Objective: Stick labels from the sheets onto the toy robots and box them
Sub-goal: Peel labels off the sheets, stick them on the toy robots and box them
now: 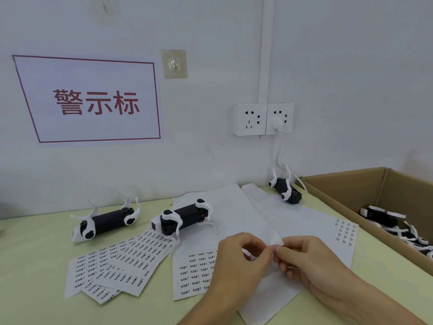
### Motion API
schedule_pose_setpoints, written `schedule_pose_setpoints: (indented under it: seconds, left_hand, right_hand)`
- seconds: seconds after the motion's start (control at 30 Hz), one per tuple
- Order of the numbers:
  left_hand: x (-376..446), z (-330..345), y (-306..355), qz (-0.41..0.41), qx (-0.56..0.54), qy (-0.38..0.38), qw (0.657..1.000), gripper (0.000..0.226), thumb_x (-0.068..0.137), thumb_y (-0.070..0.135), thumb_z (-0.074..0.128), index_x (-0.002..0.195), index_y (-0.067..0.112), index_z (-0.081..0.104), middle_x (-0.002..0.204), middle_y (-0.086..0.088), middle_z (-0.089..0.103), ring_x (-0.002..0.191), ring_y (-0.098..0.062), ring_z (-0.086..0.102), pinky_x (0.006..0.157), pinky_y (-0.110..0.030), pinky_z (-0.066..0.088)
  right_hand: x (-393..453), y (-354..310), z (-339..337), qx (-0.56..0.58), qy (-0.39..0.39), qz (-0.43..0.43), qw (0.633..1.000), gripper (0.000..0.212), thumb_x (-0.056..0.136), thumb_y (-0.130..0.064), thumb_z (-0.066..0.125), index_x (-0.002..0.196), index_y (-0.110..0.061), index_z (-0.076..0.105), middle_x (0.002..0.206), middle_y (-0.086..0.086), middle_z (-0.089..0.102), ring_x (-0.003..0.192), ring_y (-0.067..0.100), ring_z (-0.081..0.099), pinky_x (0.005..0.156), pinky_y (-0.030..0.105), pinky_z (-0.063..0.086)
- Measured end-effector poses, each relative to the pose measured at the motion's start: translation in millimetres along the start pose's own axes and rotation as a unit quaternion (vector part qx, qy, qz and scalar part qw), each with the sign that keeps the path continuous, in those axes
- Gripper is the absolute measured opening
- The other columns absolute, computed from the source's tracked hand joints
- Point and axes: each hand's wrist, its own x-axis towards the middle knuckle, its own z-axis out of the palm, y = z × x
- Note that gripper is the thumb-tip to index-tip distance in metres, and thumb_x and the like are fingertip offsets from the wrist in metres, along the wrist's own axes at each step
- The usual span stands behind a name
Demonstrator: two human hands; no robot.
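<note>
I see a pale green table [35, 266] against a white wall. A cardboard box [346, 193] stands open at its right edge, with several black-and-white toy robots [384, 219] already lying inside. White backing sheets [234, 207] are spread across the middle, and a fanned pile of printed label sheets [117, 266] lies to the left. Three toy robots are on the table: the left robot [105, 222] on its back, legs up, the middle robot [182, 218] lying across the sheets, and the far robot [284, 188] beside the box, legs up. My left hand [236, 261] and right hand [311, 266] meet over the sheets, fingertips pinching the lifted edge of one sheet [274, 241] between thumbs and forefingers. I cannot tell whether a label is between them.
</note>
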Motion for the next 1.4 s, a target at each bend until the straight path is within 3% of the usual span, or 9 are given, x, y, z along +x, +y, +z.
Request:
schedule_pose_setpoints:
  seconds: [0.27,0.67,1.07,1.4]
  left_hand:
    - [3.4,-5.0,3.1,-0.057,-0.008,-0.020,0.998,0.019,0.088,0.019,0.072,0.070,0.020,0.074,0.064,0.011,0.068,0.061,0.001,0.060,0.061,-0.011,0.045]
    - [1.9,-4.2,4.6,-0.048,0.014,-0.025,0.998,0.027,0.088,0.018,0.069,0.062,0.024,0.069,0.059,0.013,0.067,0.056,0.000,0.057,0.056,-0.010,0.042]
    - [2.1,-3.1,4.0,-0.049,0.026,-0.021,0.998,0.026,0.087,0.014,0.068,0.062,0.025,0.067,0.053,0.015,0.062,0.049,0.000,0.054,0.052,-0.010,0.039]
    - [2.9,-2.7,2.1,-0.058,0.019,-0.016,0.998,0.023,0.088,0.015,0.066,0.067,0.022,0.068,0.056,0.012,0.063,0.053,0.000,0.056,0.054,-0.011,0.042]
  right_hand:
    - [2.9,3.1,1.4,-0.062,0.012,-0.014,0.998,0.019,0.090,-0.009,0.070,0.074,-0.001,0.077,0.070,0.014,0.070,0.060,0.017,0.056,0.057,0.026,0.044]
    - [-0.8,0.4,3.9,-0.085,0.018,-0.023,0.996,0.024,0.091,-0.009,0.069,0.069,-0.004,0.077,0.065,0.012,0.069,0.055,0.014,0.056,0.054,0.020,0.045]
    - [-3.4,-3.1,6.4,-0.082,0.022,-0.018,0.996,0.028,0.091,-0.006,0.068,0.065,-0.005,0.076,0.061,0.010,0.069,0.052,0.012,0.057,0.052,0.019,0.046]
    - [-1.1,-3.6,4.1,-0.028,0.036,0.027,0.999,0.019,0.089,-0.002,0.069,0.071,0.002,0.074,0.072,0.019,0.070,0.055,0.019,0.059,0.049,0.023,0.045]
